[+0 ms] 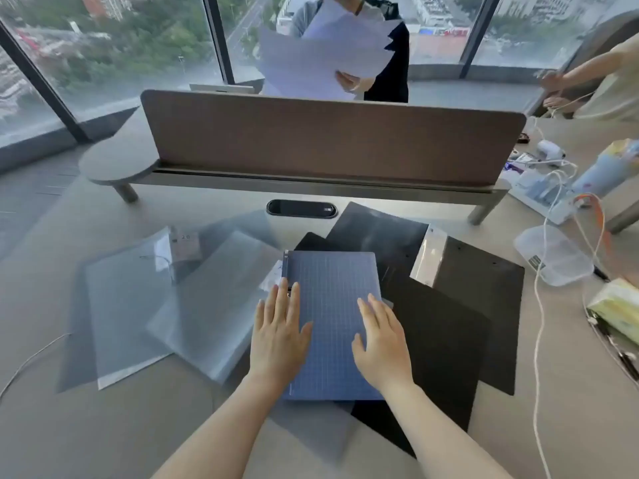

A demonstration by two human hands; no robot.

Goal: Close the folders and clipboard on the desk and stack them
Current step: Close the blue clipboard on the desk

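Blue gridded folder [332, 316], closed, lies mid-bench [449, 444] atop black folders [439, 337]. Left hand [278, 335] and right hand [380, 340] rest flat on its cover, fingers spread, gripping nothing. Clear folders [145, 305] splayed open to the left, overlapping. Small label there reads "2 0"; other print too blurred. Black clipboard [484, 288] partly covered at right.

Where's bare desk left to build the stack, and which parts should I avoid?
Bare desk runs along the near edge left of the left hand, below the clear folders. Another strip lies near right, between the black folder and the white cable. The far right is crowded with cables and a tissue pack. The middle is covered by overlapping folders under the blue folder.
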